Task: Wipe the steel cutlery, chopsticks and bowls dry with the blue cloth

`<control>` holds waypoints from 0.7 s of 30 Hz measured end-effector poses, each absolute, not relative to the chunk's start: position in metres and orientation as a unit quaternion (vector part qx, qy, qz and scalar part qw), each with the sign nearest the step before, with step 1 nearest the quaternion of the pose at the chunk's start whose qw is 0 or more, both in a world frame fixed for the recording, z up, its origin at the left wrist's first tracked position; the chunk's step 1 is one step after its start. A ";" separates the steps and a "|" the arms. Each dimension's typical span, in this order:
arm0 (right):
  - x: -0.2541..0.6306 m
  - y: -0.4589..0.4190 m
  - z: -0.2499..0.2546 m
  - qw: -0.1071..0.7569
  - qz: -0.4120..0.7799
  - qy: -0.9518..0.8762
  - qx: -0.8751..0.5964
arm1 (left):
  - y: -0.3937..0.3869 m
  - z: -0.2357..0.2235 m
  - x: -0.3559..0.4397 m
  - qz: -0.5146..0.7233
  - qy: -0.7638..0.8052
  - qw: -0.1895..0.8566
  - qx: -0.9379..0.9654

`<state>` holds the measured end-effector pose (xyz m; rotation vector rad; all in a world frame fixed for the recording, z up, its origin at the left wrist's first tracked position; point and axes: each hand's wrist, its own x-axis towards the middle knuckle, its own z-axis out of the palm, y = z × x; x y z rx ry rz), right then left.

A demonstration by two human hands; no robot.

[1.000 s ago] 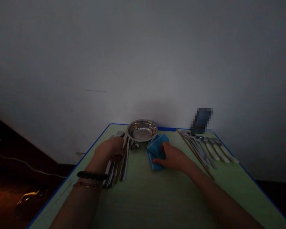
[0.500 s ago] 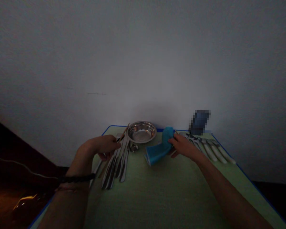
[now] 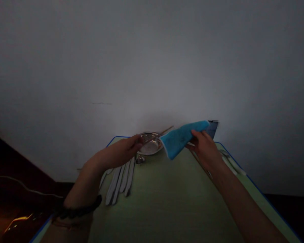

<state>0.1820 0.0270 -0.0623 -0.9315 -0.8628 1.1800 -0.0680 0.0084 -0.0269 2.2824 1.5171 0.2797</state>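
The blue cloth (image 3: 183,136) is hanging in the air just right of the steel bowl (image 3: 152,147), its near corner overlapping the bowl's rim from this view; half a second ago it was bending lower, in front and right of the bowl. The left hand (image 3: 124,150) is now reaching to the bowl's left rim instead of staying left of it, and the thin stick (image 3: 166,130) in its pinch is crossing over the bowl toward the cloth.

The cloth is stretching long and narrow, showing pale edging at its left end and sloping up rightward. The right hand (image 3: 205,145) is pinching it, thumb in front.

The green table (image 3: 164,202) is spreading in front of the bowl, giving most room between metal cutlery (image 3: 114,184) at front left and the right forearm; its blue edge is running behind the bowl. A small metal object (image 3: 140,160) is lying just before the bowl.
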 end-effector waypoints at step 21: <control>0.155 0.022 -0.077 0.712 0.597 -0.255 -0.268 | -0.012 -0.030 -0.025 0.060 0.465 0.160 0.869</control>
